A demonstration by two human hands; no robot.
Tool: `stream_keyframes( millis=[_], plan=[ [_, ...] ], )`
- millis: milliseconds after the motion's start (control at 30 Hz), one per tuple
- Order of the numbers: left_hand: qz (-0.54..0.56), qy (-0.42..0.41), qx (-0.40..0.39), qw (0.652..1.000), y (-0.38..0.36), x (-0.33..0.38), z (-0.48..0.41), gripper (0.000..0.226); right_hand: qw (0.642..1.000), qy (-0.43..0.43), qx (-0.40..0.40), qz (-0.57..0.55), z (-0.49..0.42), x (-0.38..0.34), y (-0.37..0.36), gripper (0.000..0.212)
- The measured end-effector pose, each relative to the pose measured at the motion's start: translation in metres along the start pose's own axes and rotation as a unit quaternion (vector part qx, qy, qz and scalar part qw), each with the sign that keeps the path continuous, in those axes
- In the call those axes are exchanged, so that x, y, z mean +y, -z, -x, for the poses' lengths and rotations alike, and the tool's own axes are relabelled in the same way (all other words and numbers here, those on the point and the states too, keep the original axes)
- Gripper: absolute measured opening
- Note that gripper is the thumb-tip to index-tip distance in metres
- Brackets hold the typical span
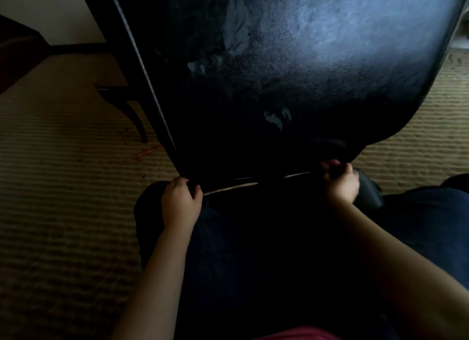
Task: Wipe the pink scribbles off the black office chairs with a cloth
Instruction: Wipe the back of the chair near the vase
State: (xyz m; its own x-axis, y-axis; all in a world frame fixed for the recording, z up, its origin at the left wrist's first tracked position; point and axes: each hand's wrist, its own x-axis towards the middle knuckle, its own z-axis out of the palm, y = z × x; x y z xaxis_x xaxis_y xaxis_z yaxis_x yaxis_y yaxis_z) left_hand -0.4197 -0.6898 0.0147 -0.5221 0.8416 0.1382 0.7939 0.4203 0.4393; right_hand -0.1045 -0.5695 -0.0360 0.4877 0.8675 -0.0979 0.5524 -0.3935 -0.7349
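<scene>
- black chair (279, 73) fills the upper view, tilted above carpet (63, 187)
- left hand (180, 202): grip clamped on chair's near left corner
- right hand (341, 182): grip clamped on near right corner

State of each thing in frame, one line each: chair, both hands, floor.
Black glossy chair panel: held by its near edge, wet smears shining, no pink scribbles visible.
Left hand: grips the panel's near left corner.
Right hand: grips the near right corner.
Beige ribbed carpet: thin red mark left of the chair.
</scene>
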Motion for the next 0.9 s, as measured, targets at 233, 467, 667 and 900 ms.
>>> stream_keyframes(
  millis=[233, 467, 667, 900],
  plan=[
    [0.043, 0.006, -0.002, 0.999, 0.002, -0.003, 0.001, 0.024, 0.991, 0.02, -0.129, 0.016, 0.083, -0.061, -0.075, 0.032],
    [0.071, 0.017, -0.012, 0.997, 0.0, -0.008, -0.001, 0.028, 0.952, 0.161, -0.262, -0.007, 0.174, -0.095, -0.13, 0.029],
    [0.085, 0.018, -0.02, 0.996, 0.001, -0.011, 0.0, 0.029, 0.978, 0.067, -0.163, -0.115, 0.128, -0.067, -0.102, 0.015],
    [0.083, 0.016, -0.011, 0.996, 0.001, -0.009, 0.0, 0.031, 0.988, -0.061, 0.03, -0.136, 0.058, -0.028, -0.06, 0.019]
  ],
)
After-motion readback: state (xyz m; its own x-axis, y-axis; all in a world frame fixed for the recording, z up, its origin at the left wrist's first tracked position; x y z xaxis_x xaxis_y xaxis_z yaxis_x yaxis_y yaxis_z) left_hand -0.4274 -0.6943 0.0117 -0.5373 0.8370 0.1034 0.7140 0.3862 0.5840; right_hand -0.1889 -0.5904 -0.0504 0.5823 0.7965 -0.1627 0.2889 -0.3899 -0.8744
